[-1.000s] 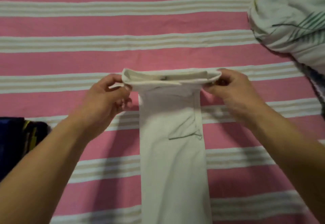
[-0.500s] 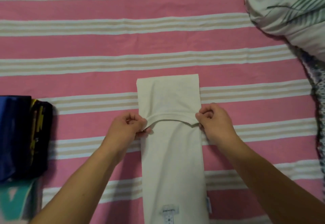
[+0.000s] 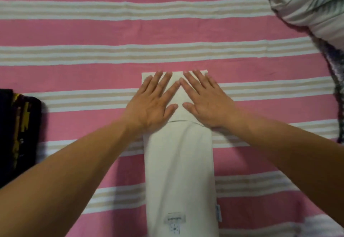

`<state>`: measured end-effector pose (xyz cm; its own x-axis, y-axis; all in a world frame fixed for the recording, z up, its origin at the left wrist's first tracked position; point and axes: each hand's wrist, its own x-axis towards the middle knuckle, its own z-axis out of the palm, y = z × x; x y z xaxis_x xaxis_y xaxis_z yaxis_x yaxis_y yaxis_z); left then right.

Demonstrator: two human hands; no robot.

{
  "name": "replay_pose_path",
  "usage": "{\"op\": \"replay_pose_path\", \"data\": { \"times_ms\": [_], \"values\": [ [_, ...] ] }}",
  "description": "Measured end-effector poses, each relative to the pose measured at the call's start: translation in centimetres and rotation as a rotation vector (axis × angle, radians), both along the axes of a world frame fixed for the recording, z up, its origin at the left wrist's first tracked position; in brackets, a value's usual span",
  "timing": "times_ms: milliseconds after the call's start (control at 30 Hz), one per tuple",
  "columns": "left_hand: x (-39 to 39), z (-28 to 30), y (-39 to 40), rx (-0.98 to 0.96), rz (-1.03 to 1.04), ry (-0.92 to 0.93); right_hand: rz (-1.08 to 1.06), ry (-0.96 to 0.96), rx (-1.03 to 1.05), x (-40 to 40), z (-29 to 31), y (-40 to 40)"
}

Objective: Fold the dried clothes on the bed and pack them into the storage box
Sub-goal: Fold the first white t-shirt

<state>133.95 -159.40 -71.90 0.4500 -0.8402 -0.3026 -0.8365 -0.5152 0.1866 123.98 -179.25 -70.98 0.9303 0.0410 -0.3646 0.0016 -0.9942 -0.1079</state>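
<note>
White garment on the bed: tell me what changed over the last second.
Both hands had pinched the far end of the white garment, folded it back toward the person, then let go. Now the left hand and right hand press flat, fingers spread, on the folded flap. The garment's long strip stayed in place on the striped bedsheet; the dark folded clothes at left look unmoved.

The long folded garment (image 3: 179, 162) lies on the bed (image 3: 93, 31), running from the near edge away from the person. Both grips rest flat, side by side, on its folded-over far end: left grip (image 3: 154, 104), right grip (image 3: 202, 102). Far left of the left grip sits a clothes stack (image 3: 18, 134); far right and beyond the right grip, bunched bedding (image 3: 312, 2)
</note>
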Motion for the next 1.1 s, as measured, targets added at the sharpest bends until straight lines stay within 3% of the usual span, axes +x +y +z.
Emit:
{"op": "replay_pose_path", "data": {
  "times_ms": [100,267,367,567,833,967,1033,1100],
  "values": [
    [-0.2,-1.3,-0.6,0.053,0.029,-0.03,-0.002,0.016,-0.072,0.4,-2.0,-0.9],
    [-3.7,1.2,-0.3,0.114,0.073,-0.065,-0.036,-0.053,-0.12,-1.1,0.5,1.9],
    [-13.3,2.2,5.9,0.007,-0.049,0.058,0.125,-0.04,0.023,-10.1,1.5,6.1],
    [-30.4,2.9,20.0,0.051,-0.202,0.226,0.244,0.13,0.183,-31.8,2.7,13.8],
    [-30.4,2.6,19.8,-0.159,-0.33,0.045,0.31,-0.022,0.174,-33.3,2.2,14.3],
    [-30.5,4.4,19.9,-0.077,-0.262,0.207,0.271,-0.046,0.144,-34.6,3.9,14.3],
    [-31.6,6.0,20.4,0.072,-0.277,0.406,0.314,0.009,0.2,-35.6,5.6,15.2],
    [-32.7,8.3,21.0,0.102,-0.114,0.615,0.232,0.155,0.36,-35.7,8.2,15.8]
  ]
}}
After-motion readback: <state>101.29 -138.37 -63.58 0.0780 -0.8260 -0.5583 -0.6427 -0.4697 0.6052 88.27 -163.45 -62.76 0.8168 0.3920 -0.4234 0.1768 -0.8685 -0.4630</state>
